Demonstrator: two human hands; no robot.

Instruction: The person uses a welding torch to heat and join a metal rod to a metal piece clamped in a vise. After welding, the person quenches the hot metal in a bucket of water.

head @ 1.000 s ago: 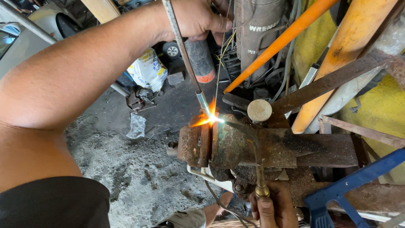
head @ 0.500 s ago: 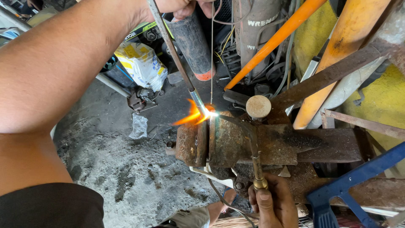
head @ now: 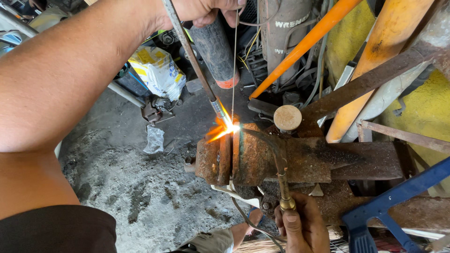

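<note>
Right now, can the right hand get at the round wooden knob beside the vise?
Probably not at once. The right hand grips the torch handle below the rusty vise, so it is busy. The round wooden knob lies beyond the vise, uncovered, close to the flame.

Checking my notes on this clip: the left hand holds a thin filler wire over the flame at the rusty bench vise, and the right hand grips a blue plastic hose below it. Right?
Not quite. The head view shows the right hand holding a brass-fitted metal torch tube, not a blue hose. The left hand does hold the thin filler wire over the flame at the rusty bench vise.
</note>
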